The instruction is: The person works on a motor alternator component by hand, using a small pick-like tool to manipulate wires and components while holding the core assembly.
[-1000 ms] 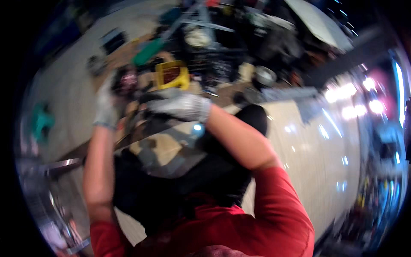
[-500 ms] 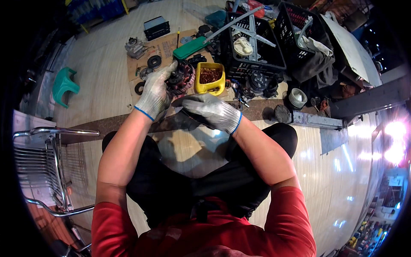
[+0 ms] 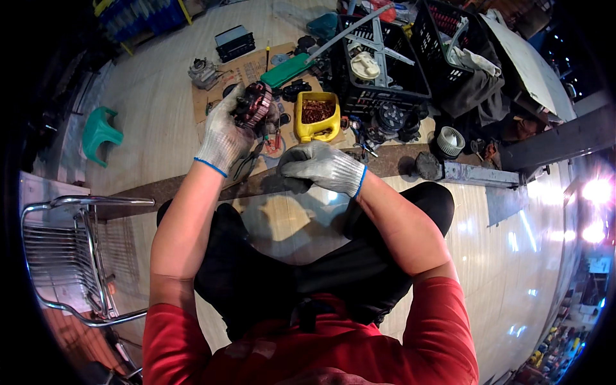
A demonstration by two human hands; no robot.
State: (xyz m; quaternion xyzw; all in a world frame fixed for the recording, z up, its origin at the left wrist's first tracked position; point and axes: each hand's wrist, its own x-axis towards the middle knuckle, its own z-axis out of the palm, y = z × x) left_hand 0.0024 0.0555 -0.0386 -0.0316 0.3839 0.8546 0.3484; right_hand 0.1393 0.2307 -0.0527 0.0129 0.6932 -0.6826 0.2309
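Observation:
My left hand [image 3: 226, 133], in a whitish knit glove with a blue cuff, grips a round copper-wound motor core [image 3: 258, 104] by its left side. Reddish windings and dark metal show on the core, held up over the cardboard. My right hand [image 3: 316, 168], gloved alike, is apart from the core, lower and to the right. Its fingers are curled in; what they hold, if anything, is hidden. Just beyond this hand stands a cut-open yellow jug [image 3: 335, 127] with copper-coloured scraps [image 3: 317, 110] inside.
Loose parts and tools lie on flattened cardboard [image 3: 200, 106], near a metal housing [image 3: 204, 74] and a green-covered bar [image 3: 287, 69]. Black crates [image 3: 385, 101] stand at the far right, beside a steel beam [image 3: 478, 174]. Leftward are a green stool [image 3: 101, 136] and a chrome chair [image 3: 96, 256].
The motor core has tilted and moved slightly left and away in my left hand, showing more of its windings. My right hand has drawn back a little to the right.

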